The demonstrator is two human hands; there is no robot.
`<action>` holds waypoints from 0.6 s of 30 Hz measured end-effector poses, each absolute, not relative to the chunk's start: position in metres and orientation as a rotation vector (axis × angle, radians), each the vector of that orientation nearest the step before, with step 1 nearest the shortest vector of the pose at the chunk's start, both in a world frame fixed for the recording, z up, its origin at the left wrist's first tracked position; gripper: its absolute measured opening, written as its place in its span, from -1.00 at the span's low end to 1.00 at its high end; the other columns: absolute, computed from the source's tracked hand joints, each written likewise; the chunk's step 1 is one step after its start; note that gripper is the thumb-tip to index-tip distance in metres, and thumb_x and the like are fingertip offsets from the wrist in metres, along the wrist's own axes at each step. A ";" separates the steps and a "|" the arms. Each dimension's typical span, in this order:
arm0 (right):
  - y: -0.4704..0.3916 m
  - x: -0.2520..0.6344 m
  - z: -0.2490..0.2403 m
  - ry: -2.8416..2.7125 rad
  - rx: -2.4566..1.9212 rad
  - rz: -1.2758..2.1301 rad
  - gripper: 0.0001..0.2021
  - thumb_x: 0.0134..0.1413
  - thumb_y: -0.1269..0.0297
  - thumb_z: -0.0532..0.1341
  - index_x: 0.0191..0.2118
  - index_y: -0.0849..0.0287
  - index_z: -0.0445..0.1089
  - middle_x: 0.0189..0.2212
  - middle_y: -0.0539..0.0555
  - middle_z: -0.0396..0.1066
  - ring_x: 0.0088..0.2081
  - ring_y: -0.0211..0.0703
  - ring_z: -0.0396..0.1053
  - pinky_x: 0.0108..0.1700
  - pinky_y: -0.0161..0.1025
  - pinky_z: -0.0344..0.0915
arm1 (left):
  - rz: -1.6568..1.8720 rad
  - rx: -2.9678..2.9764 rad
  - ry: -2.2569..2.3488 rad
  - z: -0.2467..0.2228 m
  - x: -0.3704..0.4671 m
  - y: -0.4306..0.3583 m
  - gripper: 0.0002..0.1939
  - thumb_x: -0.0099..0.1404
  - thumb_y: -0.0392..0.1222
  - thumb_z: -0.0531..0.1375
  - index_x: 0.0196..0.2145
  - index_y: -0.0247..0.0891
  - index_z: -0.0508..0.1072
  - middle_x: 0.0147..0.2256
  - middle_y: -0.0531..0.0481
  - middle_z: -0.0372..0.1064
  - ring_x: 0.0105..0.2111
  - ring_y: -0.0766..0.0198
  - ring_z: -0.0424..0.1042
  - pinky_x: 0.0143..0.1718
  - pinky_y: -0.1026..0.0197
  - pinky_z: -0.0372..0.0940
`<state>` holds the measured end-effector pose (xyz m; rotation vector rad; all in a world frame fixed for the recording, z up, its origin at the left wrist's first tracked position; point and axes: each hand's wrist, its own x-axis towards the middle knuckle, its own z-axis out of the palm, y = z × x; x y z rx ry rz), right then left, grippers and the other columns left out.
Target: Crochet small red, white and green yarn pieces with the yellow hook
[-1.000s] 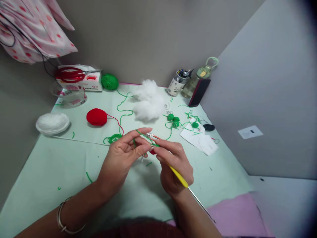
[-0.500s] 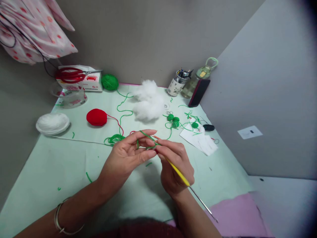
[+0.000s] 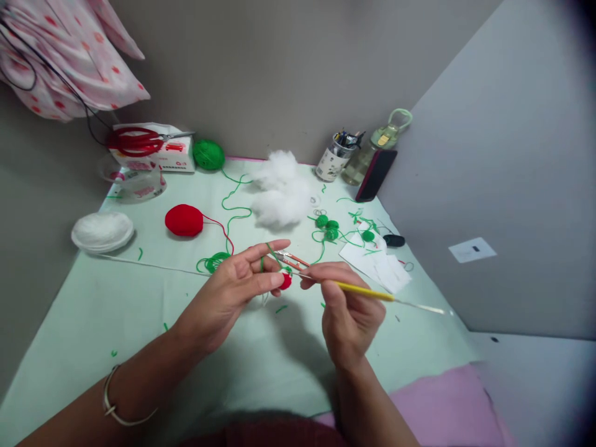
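Between the thumb and fingers of my left hand point(image 3: 242, 279) sits a small red, white and green crochet piece point(image 3: 286, 279). Green yarn runs over the raised index finger of that hand. My right hand point(image 3: 351, 304) grips a crochet hook point(image 3: 365, 290) with a yellow handle. Its thin metal tip points left and reaches the crochet piece; the other metal end sticks out to the right. On the table just behind my fingers lie orange-handled thread snips point(image 3: 294, 258), partly hidden. Loose green yarn point(image 3: 215, 262) is heaped beside my left hand.
Red yarn point(image 3: 184, 220), white yarn point(image 3: 102, 231) and a green ball point(image 3: 209, 154) stand left. White stuffing point(image 3: 279, 192) lies mid-table. Small green crocheted balls point(image 3: 331, 228) and paper point(image 3: 372, 257) are right. A pen cup point(image 3: 333, 158), bottle point(image 3: 363, 155) and phone point(image 3: 376, 175) stand at the back.
My right hand has moved right, away from my left fingers, and the hook has swung from steeply slanted to nearly level. The red of the crochet piece and the snips now show more.
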<state>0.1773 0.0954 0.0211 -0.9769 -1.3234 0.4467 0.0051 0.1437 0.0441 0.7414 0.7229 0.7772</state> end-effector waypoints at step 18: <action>0.093 0.166 0.010 -1.583 -1.087 0.041 -0.64 0.26 0.52 0.27 0.06 -0.05 0.56 -0.12 0.10 0.57 -0.13 -0.10 0.55 -0.19 -0.12 0.57 | 0.795 0.622 0.673 0.031 0.017 0.135 -0.59 0.26 -0.18 0.42 0.07 -0.10 0.62 -0.23 0.01 0.54 -0.19 0.26 0.46 0.01 0.20 0.34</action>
